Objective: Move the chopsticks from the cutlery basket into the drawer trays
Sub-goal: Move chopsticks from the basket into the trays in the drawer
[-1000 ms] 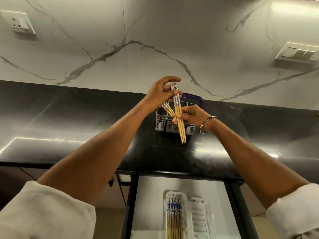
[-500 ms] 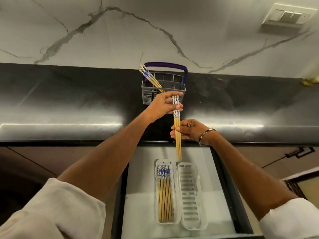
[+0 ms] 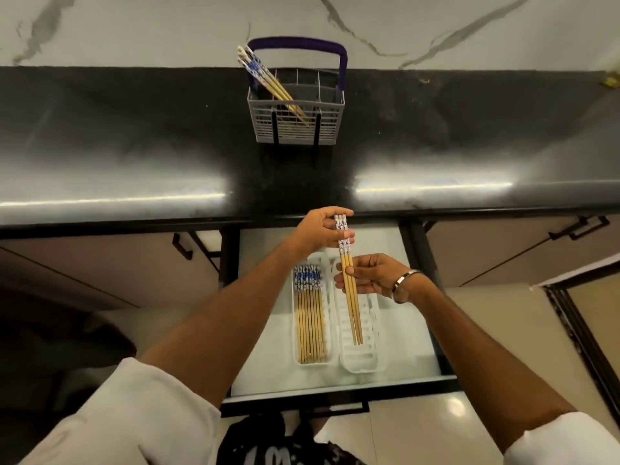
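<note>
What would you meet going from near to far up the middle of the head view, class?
Drawer front → tray → held chopsticks → counter → basket → marble wall.

A single head-worn, wide-angle camera is looking steeply down and forward from above the person's shoulders, so both forearms are reaching up into the frame from the bottom corners and the open drawer (image 3: 335, 384) is sitting just below the centre. It is facing a marble wall (image 3: 134, 25) running across the top edge, with the dark countertop (image 3: 117, 146) bowing slightly from lens distortion and the cutlery basket (image 3: 297, 109) standing farther off at its back. The hands are sitting close to the lens near mid-frame, and no second view is sharing the scene.
</note>
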